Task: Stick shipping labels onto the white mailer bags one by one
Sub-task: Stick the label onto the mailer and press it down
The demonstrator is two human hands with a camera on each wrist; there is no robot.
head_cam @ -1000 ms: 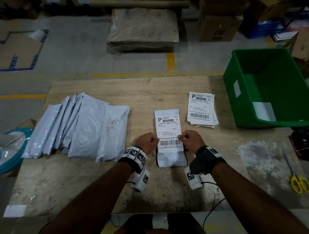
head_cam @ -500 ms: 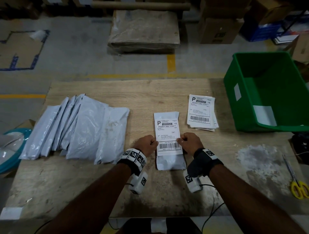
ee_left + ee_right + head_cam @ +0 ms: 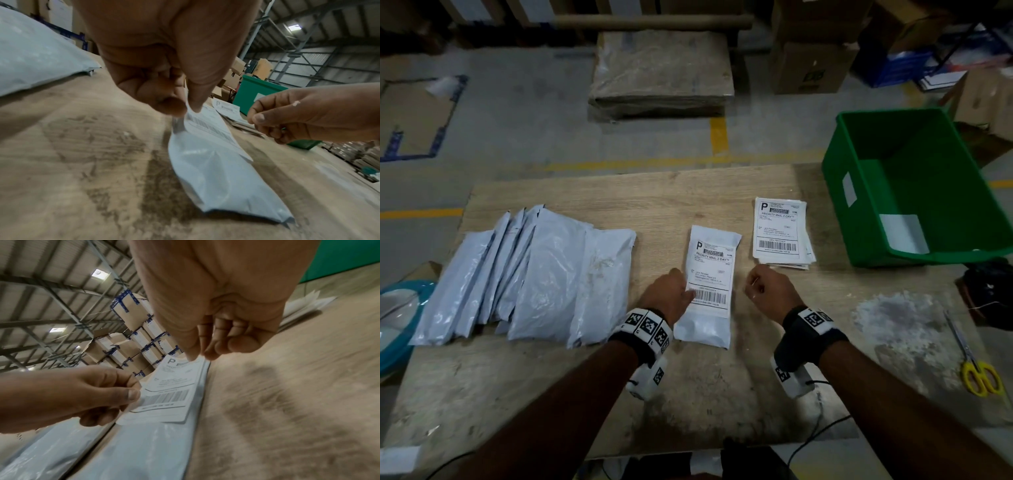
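Where thumb and forefinger of the left hand (image 3: pixel 667 297) meet, they pinch the left edge of the white rectangular paper shipping label (image 3: pixel 710 274), near its barcode; the left wrist view shows that edge lifted a little off the pale grey-white plastic mailer bag (image 3: pixel 707 329) beneath, while the rest of the label lies on it. How much of the label is stuck down cannot be made out.

Just right of that pinch, the right hand (image 3: pixel 765 291) hangs clear of the label with its fingers curled in and thumb against the forefinger; nothing shows between them. In the right wrist view its fingertips hide the label's far corner.

Label and bag share one long axis, running away from the person, the printed "P" at the far end and the barcode at the near end; the bag's near end sticks out bare past the label.

Farther right of the pinch lies a loose stack of printed white labels (image 3: pixel 780 231), and beyond it a green plastic crate (image 3: pixel 866 219), cut off by the frame. Left of the pinch, a fanned pile of unlabelled grey-white mailer bags (image 3: pixel 534 277) overlaps on the worn wooden table (image 3: pixel 705 394). Yellow-handled scissors (image 3: pixel 977 371) sit far right.
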